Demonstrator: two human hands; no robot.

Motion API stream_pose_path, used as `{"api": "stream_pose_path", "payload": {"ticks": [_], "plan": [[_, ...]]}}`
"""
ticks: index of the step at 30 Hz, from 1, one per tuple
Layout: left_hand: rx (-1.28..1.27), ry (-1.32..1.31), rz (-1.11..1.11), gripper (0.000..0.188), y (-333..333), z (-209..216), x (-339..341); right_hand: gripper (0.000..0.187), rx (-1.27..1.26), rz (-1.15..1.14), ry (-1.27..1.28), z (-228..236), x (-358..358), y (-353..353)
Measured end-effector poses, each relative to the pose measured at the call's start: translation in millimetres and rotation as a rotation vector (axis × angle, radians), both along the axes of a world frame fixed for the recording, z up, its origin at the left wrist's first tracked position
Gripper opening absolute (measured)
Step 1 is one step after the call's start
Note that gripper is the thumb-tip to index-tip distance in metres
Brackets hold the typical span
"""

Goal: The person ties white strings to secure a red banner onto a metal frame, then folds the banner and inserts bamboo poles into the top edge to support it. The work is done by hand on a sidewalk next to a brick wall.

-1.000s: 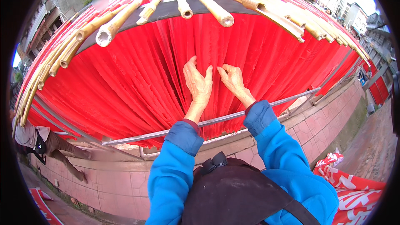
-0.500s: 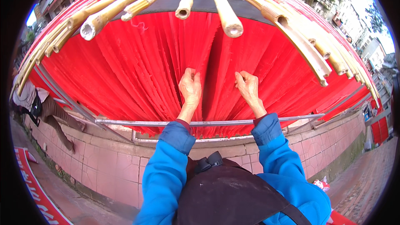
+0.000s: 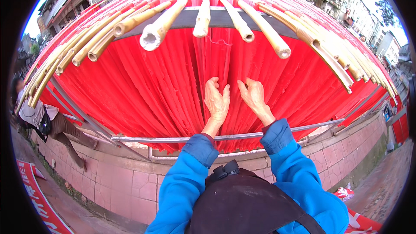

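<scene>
Long red cloth sheets [image 3: 151,78] hang in close folds in front of me from a row of bamboo poles [image 3: 203,19]. My left hand [image 3: 216,101] is at the middle folds, its thumb apart from its bent fingers. Just right of it my right hand [image 3: 255,98] is at the neighbouring folds, thumb and fingers likewise apart. Neither hand shows cloth pinched in it, though the fingertips lie close against the red folds. A loose pink thread [image 3: 220,41] dangles near the top of the middle sheets.
A metal rail [image 3: 234,137] crosses below my wrists. Pole ends jut toward me, including a split bamboo pole [image 3: 331,63] at the right. Pink paving [image 3: 125,186] lies below. A person [image 3: 56,121] stands at the left; a red banner [image 3: 39,199] lies at lower left.
My hands were closed at the cloth and wider apart; now their fingers have loosened and they are nearer together. Several pole ends and the middle folds have shifted in view.
</scene>
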State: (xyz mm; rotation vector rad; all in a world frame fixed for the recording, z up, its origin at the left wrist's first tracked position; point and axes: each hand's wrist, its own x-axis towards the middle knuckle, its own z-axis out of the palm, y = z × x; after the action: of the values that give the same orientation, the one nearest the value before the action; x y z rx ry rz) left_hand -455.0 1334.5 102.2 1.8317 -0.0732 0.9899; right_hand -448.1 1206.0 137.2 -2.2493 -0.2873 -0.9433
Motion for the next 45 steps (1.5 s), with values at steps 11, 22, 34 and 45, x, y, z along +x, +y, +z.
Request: {"api": "stream_pose_path", "payload": {"ticks": [11, 22, 34, 45], "plan": [[0.111, 0.243, -0.002, 0.012, 33.5, -15.7, 29.0, 0.032, 0.026, -0.122, 0.173, -26.3, 1.7, -24.1], [0.127, 0.335, -0.023, 0.015, 61.8, -45.6, 36.3, 0.037, 0.086, -0.148, 0.258, -46.7, 2.4, -32.2], [0.201, 0.299, -0.246, 0.008, 16.2, -72.4, 11.7, 0.040, -0.130, 0.080, 0.384, -26.4, 24.8, 47.9], [-0.181, 0.112, 0.029, 0.026, 63.6, -22.4, 0.4, 0.037, -0.152, 0.010, 0.656, -33.5, 13.9, 12.7]]}}
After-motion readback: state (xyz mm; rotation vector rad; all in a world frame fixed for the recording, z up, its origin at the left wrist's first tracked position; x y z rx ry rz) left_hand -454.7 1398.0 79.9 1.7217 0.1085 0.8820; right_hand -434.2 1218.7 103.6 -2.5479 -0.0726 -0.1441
